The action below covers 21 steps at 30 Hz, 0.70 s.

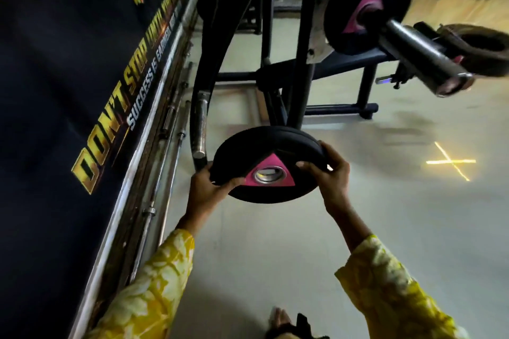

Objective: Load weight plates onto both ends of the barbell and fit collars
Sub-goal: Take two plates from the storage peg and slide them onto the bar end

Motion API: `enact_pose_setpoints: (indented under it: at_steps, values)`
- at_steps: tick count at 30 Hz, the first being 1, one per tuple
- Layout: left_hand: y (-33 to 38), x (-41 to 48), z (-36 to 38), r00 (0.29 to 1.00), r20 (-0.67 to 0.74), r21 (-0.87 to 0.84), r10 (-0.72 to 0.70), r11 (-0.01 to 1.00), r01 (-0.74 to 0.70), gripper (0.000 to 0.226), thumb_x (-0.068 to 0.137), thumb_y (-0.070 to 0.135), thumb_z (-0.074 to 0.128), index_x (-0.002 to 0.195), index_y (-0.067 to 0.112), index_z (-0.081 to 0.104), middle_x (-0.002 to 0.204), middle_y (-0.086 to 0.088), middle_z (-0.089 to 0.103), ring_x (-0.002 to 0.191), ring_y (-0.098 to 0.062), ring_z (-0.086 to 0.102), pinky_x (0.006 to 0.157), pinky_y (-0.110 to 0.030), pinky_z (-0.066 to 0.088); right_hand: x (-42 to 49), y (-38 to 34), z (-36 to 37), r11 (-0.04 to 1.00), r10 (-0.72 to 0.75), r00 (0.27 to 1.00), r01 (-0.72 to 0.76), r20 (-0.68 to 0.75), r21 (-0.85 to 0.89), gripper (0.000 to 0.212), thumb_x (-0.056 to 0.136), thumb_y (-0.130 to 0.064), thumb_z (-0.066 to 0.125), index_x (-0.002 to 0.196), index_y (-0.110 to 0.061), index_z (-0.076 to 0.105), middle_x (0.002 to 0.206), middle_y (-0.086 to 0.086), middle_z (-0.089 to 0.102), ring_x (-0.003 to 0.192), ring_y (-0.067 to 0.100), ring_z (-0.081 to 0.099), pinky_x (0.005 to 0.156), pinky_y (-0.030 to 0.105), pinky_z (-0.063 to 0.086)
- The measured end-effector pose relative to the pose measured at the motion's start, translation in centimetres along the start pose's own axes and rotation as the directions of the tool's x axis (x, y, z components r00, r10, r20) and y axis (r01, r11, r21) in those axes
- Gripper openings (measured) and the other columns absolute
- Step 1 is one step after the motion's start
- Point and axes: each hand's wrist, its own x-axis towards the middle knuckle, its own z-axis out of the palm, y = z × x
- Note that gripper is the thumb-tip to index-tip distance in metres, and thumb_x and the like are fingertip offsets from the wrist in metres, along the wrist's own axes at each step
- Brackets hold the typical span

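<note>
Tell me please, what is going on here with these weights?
A person holds a black weight plate in the air above the floor. The left hand grips its left rim and the right hand grips its right rim. It is not yet on the barbell, whose end shows at the upper right. That end already carries one loaded plate of the same kind, and the bar outside it is bare.
</note>
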Motion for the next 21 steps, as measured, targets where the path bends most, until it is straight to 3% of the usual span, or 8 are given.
enact_pose_setpoints:
  at_steps: [3, 7, 10, 12, 16, 18, 21]
  values:
    - [3.6, -0.2, 3.1, 0.998, 0.027, 0.008, 0.063, 0.998, -0.063, 0.064, 0.047, 0.055, 0.078, 0.1, 0.021, 0.065, 0.079, 0.025, 0.067, 0.079, 0.013, 0.062, 0.067, -0.007, 0.046, -0.5, -1.8, -4.5, 0.998, -0.053, 0.997, 0.054, -0.056, 0.016, 0.063, 0.054, -0.022, 0.081, 0.112, -0.007, 0.063, 0.101, 0.009, 0.069, 0.089, 0.011, 0.06, 0.078, 0.027, 0.051]
    - [7.3, -0.2, 7.8, 0.989, 0.038, 0.056, 0.143, 0.988, -0.145, 0.061, 0.047, 0.061, 0.076, 0.094, 0.024, 0.066, 0.083, 0.015, 0.068, 0.079, 0.004, 0.065, 0.069, -0.017, 0.051, 0.3, -3.6, -10.1, 0.993, -0.118, 0.987, 0.12, -0.105, 0.017, 0.058, 0.054, -0.02, 0.081, 0.109, -0.01, 0.065, 0.097, 0.006, 0.069, 0.087, 0.009, 0.06, 0.078, 0.026, 0.05]
    - [10.2, 0.4, 12.4, 0.983, 0.027, 0.061, 0.181, 0.981, -0.183, 0.058, 0.047, 0.062, 0.075, 0.088, 0.021, 0.065, 0.077, 0.016, 0.066, 0.073, 0.008, 0.062, 0.063, -0.013, 0.048, 2.6, -5.0, -14.7, 0.989, -0.148, 0.98, 0.149, -0.134, -0.001, 0.071, 0.048, -0.031, 0.082, 0.112, -0.008, 0.064, 0.099, 0.009, 0.069, 0.089, 0.01, 0.06, 0.081, 0.03, 0.051]
    - [12.4, 0.8, 15.9, 0.976, 0.026, 0.055, 0.215, 0.975, -0.216, 0.059, 0.049, 0.06, 0.075, 0.089, 0.018, 0.066, 0.078, 0.014, 0.067, 0.074, 0.007, 0.063, 0.063, -0.014, 0.05, 4.4, -6.2, -18.3, 0.981, -0.191, 0.973, 0.191, -0.133, -0.01, 0.072, 0.048, -0.035, 0.081, 0.112, -0.007, 0.064, 0.1, 0.011, 0.068, 0.09, 0.013, 0.061, 0.082, 0.035, 0.053]
    - [16.9, 2.3, 21.4, 0.955, 0.012, 0.063, 0.296, 0.953, -0.296, 0.056, 0.053, 0.058, 0.075, 0.088, 0.015, 0.067, 0.078, 0.016, 0.066, 0.075, 0.01, 0.062, 0.061, -0.008, 0.046, 8.1, -8.8, -24.1, 0.955, -0.296, 0.948, 0.293, -0.121, -0.04, 0.054, 0.055, -0.029, 0.08, 0.104, -0.012, 0.066, 0.092, 0.005, 0.067, 0.084, 0.008, 0.059, 0.075, 0.033, 0.053]
    - [18.7, 3.2, 23.5, 0.944, -0.007, 0.071, 0.328, 0.942, -0.327, 0.057, 0.055, 0.059, 0.075, 0.093, 0.017, 0.068, 0.083, 0.014, 0.068, 0.081, 0.007, 0.063, 0.066, -0.009, 0.047, 10.3, -9.8, -26.0, 0.941, -0.339, 0.936, 0.335, -0.098, -0.05, 0.049, 0.057, -0.031, 0.079, 0.101, -0.015, 0.066, 0.09, 0.007, 0.066, 0.084, 0.013, 0.06, 0.074, 0.039, 0.054]
    - [20.5, 4.6, 24.9, 0.933, -0.04, 0.089, 0.357, 0.931, -0.353, 0.051, 0.054, 0.059, 0.075, 0.092, 0.026, 0.067, 0.083, 0.02, 0.066, 0.08, 0.011, 0.062, 0.065, -0.008, 0.047, 13.3, -10.4, -27.3, 0.933, -0.361, 0.93, 0.359, -0.067, -0.042, 0.061, 0.056, -0.037, 0.079, 0.111, -0.013, 0.064, 0.099, 0.008, 0.068, 0.095, 0.022, 0.063, 0.081, 0.045, 0.055]
